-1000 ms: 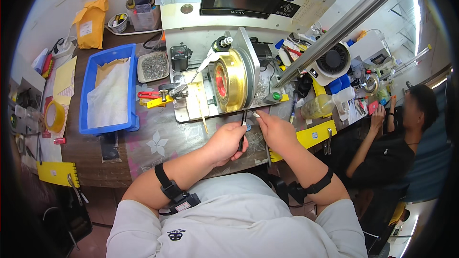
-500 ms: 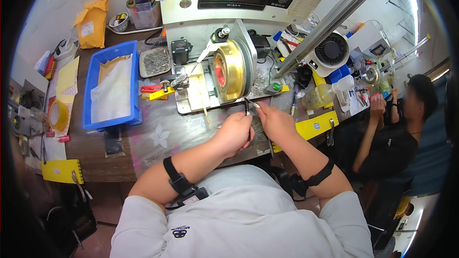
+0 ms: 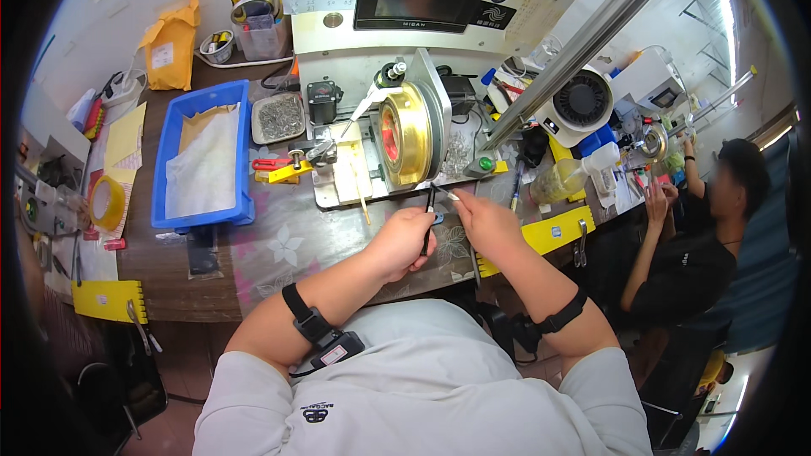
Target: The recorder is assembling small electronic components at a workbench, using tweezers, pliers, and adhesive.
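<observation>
My left hand (image 3: 404,242) is closed around a slim black tool, probably tweezers (image 3: 430,213), its tip pointing up at the base of the machine. Close to it on the right, my right hand (image 3: 492,226) pinches a thin, pale pointed piece (image 3: 451,195); its kind is too small to tell. The two tips nearly meet just below a gold-coloured wheel (image 3: 409,139) with a red centre, mounted on the bench machine (image 3: 338,51). A white pen-like arm (image 3: 366,106) leans over the wheel's left side.
Left of the machine lie a blue tray (image 3: 245,212) with white sheeting and a dish of small metal parts (image 3: 279,117). A metal post (image 3: 583,49) slants up at right. Beyond it are a plastic jar (image 3: 557,183) and a seated co-worker (image 3: 705,245). Yellow strips (image 3: 549,235) line the table's front edge.
The view has tilted slightly, bringing a pale lamp-like bar in at the top. My hands stay beneath the wheel, the left a little further left. The co-worker's hands have moved.
</observation>
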`<state>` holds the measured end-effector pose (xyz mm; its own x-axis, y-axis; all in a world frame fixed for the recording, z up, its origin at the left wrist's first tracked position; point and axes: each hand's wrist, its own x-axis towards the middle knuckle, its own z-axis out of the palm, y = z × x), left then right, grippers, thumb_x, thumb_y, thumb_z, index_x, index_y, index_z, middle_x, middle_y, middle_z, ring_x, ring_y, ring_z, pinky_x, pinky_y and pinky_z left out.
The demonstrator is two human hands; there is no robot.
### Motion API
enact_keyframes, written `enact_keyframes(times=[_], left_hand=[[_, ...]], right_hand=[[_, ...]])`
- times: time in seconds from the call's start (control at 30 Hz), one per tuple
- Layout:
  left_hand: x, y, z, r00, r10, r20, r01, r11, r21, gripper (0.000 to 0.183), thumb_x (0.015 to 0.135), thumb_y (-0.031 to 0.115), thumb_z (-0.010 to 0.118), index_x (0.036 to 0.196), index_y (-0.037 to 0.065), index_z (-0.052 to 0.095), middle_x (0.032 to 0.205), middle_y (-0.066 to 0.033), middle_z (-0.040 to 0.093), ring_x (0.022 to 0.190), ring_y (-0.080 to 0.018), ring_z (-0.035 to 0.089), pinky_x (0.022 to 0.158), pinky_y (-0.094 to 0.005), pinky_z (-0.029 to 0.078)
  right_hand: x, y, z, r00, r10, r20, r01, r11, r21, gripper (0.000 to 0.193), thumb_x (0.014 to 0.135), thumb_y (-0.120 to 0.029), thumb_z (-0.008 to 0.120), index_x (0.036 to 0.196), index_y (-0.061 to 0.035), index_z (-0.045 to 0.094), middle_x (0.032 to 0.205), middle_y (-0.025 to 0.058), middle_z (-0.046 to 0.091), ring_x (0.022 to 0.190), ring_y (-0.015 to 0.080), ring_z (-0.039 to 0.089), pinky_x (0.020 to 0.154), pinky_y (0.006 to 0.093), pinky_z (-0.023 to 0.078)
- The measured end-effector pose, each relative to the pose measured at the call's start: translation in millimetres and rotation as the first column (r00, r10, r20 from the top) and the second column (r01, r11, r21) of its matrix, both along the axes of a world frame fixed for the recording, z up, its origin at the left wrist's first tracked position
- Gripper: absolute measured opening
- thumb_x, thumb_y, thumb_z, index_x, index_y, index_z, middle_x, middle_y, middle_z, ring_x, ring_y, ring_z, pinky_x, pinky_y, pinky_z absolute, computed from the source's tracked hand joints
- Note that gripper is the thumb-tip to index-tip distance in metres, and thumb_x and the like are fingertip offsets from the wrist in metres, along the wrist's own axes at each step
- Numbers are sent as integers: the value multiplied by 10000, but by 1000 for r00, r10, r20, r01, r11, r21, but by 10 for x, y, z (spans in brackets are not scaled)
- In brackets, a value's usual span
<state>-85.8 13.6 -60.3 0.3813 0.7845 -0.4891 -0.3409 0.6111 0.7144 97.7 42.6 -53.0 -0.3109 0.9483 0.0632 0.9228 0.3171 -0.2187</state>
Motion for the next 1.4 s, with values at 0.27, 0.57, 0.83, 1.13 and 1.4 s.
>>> enact_keyframes(times=[0.27, 0.57, 0.83, 1.13, 1.4], left_hand=[[8, 22, 1, 998, -47, -38, 48, 998, 31, 224, 979, 267, 445, 958, 55, 516, 547, -43, 509, 334, -141, 376, 307, -287, 271], [-6, 27, -14, 999, -40, -21, 40, 999, -1, 226, 977, 254, 446, 1002, 46, 530, 539, -41, 506, 326, -137, 366, 301, -281, 261], [-41, 47, 42, 996, -69, -48, 69, 998, 1, 197, 978, 227, 407, 939, 62, 507, 570, -42, 506, 355, -145, 390, 326, -290, 278], [-236, -162, 169, 972, -225, 68, 217, 969, 117, 382, 965, 167, 379, 1317, 52, 472, 559, -37, 513, 395, -112, 425, 353, -242, 324], [-343, -234, 311, 932, -362, 0, 348, 896, 277, 387, 962, 139, 366, 1321, 58, 483, 569, -35, 520, 437, -91, 441, 408, -221, 354]], right_hand=[[-9, 24, -13, 1000, -6, -29, 6, 1000, -4, 290, 940, -324, 514, 1134, -144, 634, 848, 147, 666, 767, 366, 647, 658, 471, 515], [36, 13, -33, 1000, -6, -21, 5, 1000, -19, 293, 945, -328, 510, 1152, -155, 625, 862, 144, 668, 783, 355, 650, 657, 466, 517], [57, 80, -94, 999, 25, -36, -24, 999, 37, 297, 942, -334, 516, 1160, -161, 620, 864, 131, 665, 742, 348, 652, 633, 462, 520], [211, -171, 428, 968, -117, -222, 125, 992, 22, 300, 930, -284, 548, 1185, -143, 622, 956, 145, 666, 869, 346, 642, 741, 384, 511], [262, -500, 760, 951, 51, -306, 10, 981, 195, 263, 873, -181, 638, 1096, -40, 646, 786, 126, 614, 701, 291, 620, 640, 340, 499]])
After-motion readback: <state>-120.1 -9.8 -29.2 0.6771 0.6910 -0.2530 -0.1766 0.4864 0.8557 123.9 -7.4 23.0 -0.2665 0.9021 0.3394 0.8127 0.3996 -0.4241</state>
